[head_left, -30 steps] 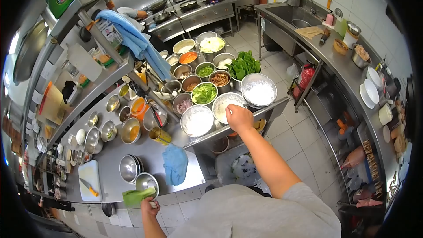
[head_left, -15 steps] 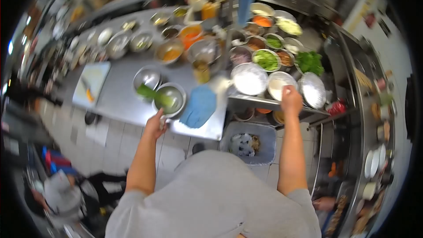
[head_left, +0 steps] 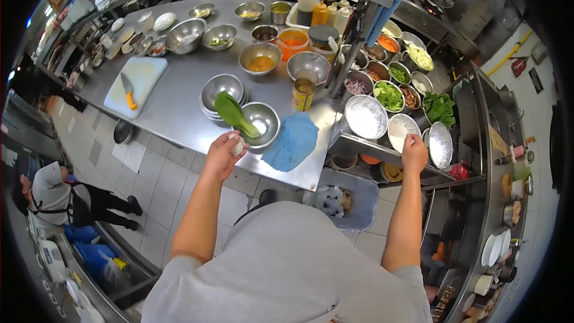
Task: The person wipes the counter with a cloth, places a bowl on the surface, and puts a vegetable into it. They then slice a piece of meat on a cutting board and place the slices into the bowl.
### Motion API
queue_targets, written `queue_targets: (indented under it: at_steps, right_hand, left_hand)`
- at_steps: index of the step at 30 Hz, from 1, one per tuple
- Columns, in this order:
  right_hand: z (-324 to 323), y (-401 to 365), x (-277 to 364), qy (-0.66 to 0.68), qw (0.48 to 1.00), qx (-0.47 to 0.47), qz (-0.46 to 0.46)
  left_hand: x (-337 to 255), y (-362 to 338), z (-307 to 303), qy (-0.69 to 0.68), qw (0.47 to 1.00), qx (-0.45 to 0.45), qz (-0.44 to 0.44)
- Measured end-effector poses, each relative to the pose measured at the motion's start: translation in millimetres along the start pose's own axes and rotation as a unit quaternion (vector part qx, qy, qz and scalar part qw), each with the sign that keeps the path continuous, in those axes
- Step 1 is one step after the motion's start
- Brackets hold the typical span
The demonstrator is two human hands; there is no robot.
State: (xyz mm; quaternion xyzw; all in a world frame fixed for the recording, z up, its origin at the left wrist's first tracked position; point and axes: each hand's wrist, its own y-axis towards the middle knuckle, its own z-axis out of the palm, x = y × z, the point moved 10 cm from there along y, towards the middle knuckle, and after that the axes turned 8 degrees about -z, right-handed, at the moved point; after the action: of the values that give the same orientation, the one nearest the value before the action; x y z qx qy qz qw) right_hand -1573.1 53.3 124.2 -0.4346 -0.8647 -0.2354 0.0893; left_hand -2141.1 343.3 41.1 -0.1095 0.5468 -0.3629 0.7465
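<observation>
My left hand (head_left: pixel 223 155), fingers curled, holds a small pale rounded thing (head_left: pixel 238 145) at the table's front edge. Just beyond it a leafy green (head_left: pixel 229 109), like bok choy, leans with its stem in a steel bowl (head_left: pixel 270 121). Stacked steel bowls (head_left: pixel 216 88) stand behind the leaf. My right hand (head_left: pixel 414 154) is closed at the near rim of a round container of white powder (head_left: pixel 398 125); what its fingers hold, if anything, is hidden. A larger container of white powder (head_left: pixel 366 117) stands left of it, and a metal bowl (head_left: pixel 440 146) to its right.
A blue cloth (head_left: pixel 291 143) and an opened can (head_left: pixel 303 94) are on the steel table. A knife (head_left: pixel 128 90) lies on a white cutting board (head_left: pixel 146 75). Several ingredient containers fill the right counter. A grey bin (head_left: pixel 357 200) stands below; a person (head_left: pixel 60 194) is at left.
The view has shifted left and sharpened. My left hand has turned, so the pale thing in it now shows. My right hand stays at the powder container.
</observation>
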Motion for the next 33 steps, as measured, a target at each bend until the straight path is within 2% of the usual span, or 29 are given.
queue_targets:
  at_steps: [3, 4, 5, 6, 8, 10, 12, 14, 15, 17, 18, 20, 26, 33]
  right_hand:
    - [-2, 0, -1, -0.005, 1.000, -0.014, -0.001]
    - [-2, 1, -2, -0.004, 1.000, -0.015, -0.010]
    - [-9, -1, 3, 0.003, 1.000, -0.020, -0.004]
    - [-10, -1, 2, 0.006, 1.000, -0.007, 0.012]
    - [-13, -1, 2, 0.006, 1.000, -0.012, 0.015]
    - [-18, -2, 3, 0.014, 0.999, 0.002, 0.031]
    - [-21, 0, -1, 0.013, 0.999, 0.003, 0.052]
    - [-21, -2, 0, 0.028, 0.999, 0.013, 0.041]
    - [-20, -3, -1, 0.025, 0.999, 0.011, 0.039]
    - [-19, -3, -4, 0.025, 0.999, 0.005, 0.042]
    - [-20, -3, -4, 0.024, 0.999, 0.003, 0.040]
    - [-19, -3, -1, 0.025, 0.999, 0.010, 0.034]
    - [-21, -3, 0, 0.028, 0.998, 0.021, 0.053]
    - [-24, -3, 6, 0.020, 0.999, 0.014, 0.040]
  left_hand:
    - [-40, -1, 33, 0.004, 0.992, 0.015, 0.124]
    - [-38, 9, 40, 0.015, 0.991, 0.036, 0.127]
    - [-49, 13, 34, 0.112, 0.966, -0.037, 0.228]
    - [-60, 6, 36, 0.202, 0.917, -0.109, 0.327]
    - [-69, -25, 63, 0.405, 0.781, -0.203, 0.431]
    - [-44, -12, 85, 0.443, 0.773, -0.126, 0.437]
    - [-6, 17, 123, 0.459, 0.828, 0.023, 0.321]
    - [15, 22, 166, 0.560, 0.693, 0.080, 0.447]
    - [25, 35, 175, 0.562, 0.690, 0.085, 0.448]
    - [49, 61, 203, 0.626, 0.635, 0.101, 0.440]
    - [60, 62, 210, 0.625, 0.634, 0.101, 0.443]
    - [94, 79, 202, 0.748, 0.555, 0.038, 0.363]
    - [104, 90, 185, 0.713, 0.601, 0.038, 0.359]
    - [105, 76, 172, 0.698, 0.604, -0.001, 0.385]
